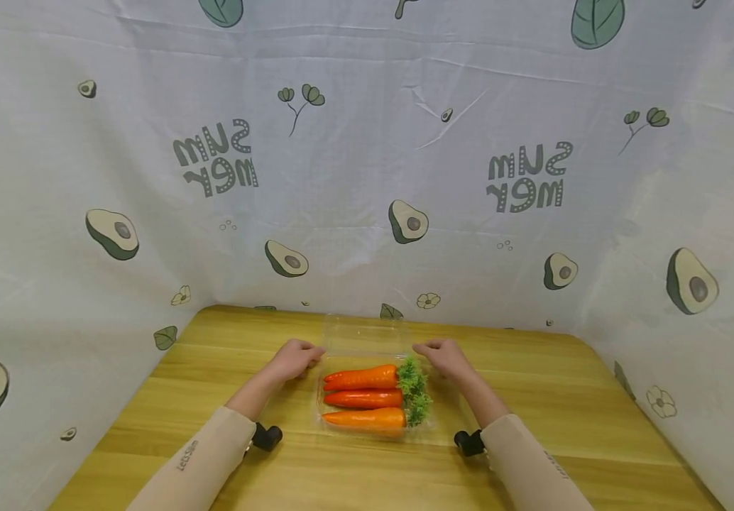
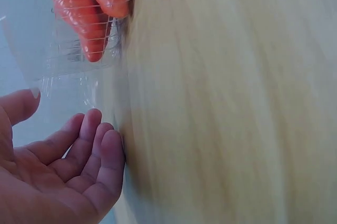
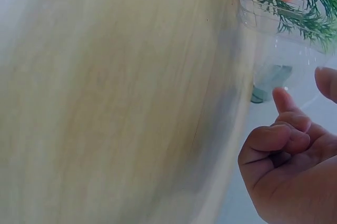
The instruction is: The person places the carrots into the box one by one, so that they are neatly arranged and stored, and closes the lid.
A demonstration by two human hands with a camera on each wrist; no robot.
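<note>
A clear plastic clamshell box (image 1: 376, 434) sits on the table with its transparent lid (image 1: 365, 333) raised at the back. Inside lie three orange carrots (image 1: 363, 399), their green leafy tops (image 1: 413, 383) pointing right. My left hand (image 1: 297, 358) is at the box's back left corner, thumb tip right at the plastic edge. In the left wrist view its fingers (image 2: 97, 153) bend loosely, with a gap to the thumb. At the back right corner is my right hand (image 1: 446, 355). Its index finger (image 3: 284, 101) extends toward the plastic, thumb apart, other fingers curled in.
The wooden table (image 1: 520, 397) reaches back to a white curtain (image 1: 354, 156) printed with avocados, leaves and mirrored lettering. The curtain also hangs along both sides. Black wrist devices are strapped at the left cuff (image 1: 267, 436) and right cuff (image 1: 469, 443).
</note>
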